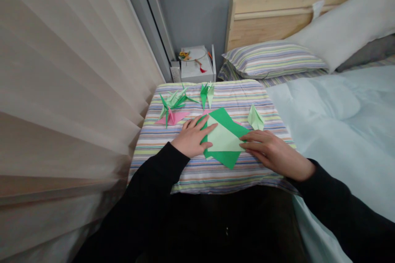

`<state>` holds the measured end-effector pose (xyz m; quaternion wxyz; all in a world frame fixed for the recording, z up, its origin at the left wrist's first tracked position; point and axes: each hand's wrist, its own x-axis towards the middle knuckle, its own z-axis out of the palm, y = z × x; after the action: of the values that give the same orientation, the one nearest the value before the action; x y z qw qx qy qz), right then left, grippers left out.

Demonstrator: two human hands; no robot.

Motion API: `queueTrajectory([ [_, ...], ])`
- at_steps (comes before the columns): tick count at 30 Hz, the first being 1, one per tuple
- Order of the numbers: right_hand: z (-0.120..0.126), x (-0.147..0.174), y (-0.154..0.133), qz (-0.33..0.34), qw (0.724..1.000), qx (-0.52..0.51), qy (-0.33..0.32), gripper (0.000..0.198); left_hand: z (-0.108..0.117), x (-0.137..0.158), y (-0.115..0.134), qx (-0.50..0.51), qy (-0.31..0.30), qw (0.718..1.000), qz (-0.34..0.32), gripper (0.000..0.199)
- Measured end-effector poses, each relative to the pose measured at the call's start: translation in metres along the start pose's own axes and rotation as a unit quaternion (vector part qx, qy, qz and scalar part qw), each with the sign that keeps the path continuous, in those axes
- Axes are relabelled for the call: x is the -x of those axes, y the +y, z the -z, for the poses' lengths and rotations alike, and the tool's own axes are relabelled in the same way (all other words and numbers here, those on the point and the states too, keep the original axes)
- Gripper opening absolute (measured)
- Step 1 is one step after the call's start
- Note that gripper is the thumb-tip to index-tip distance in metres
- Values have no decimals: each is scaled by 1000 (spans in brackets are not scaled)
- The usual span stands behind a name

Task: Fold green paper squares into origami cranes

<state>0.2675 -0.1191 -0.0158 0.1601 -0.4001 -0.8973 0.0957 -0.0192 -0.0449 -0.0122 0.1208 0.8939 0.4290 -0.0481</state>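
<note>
A light green sheet of origami paper (224, 139) lies on top of darker green paper (227, 159), its upper edge slanting down to the right, so it looks folded over. Spread flat on its left side is my left hand (196, 136), fingers apart. My right hand (268, 150) has its fingertips closed on the sheet's right corner; the thumb is partly hidden. A bit of pink paper (237, 123) peeks out behind the stack. Just beyond my right hand stands a folded light green paper piece (255, 118).
Several green folded paper cranes (175, 99) and a pink one (173, 117) sit at the table's left. More folded green pieces (206, 94) stand at the back. The striped cloth (197, 176) covers the table. A bed (333, 107) adjoins on the right, a curtain (77, 90) on the left.
</note>
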Motion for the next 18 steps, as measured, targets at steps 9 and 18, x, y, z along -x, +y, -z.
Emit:
queueTrajectory([
  [9, 1, -12, -4, -1, 1000, 14, 2, 26, -2, 0, 0, 3, 8, 1000, -5, 72],
  [18, -13, -41, -5, 11, 999, 48, -16, 31, -4, -1, 0, -3, 14, 1000, -7, 72],
])
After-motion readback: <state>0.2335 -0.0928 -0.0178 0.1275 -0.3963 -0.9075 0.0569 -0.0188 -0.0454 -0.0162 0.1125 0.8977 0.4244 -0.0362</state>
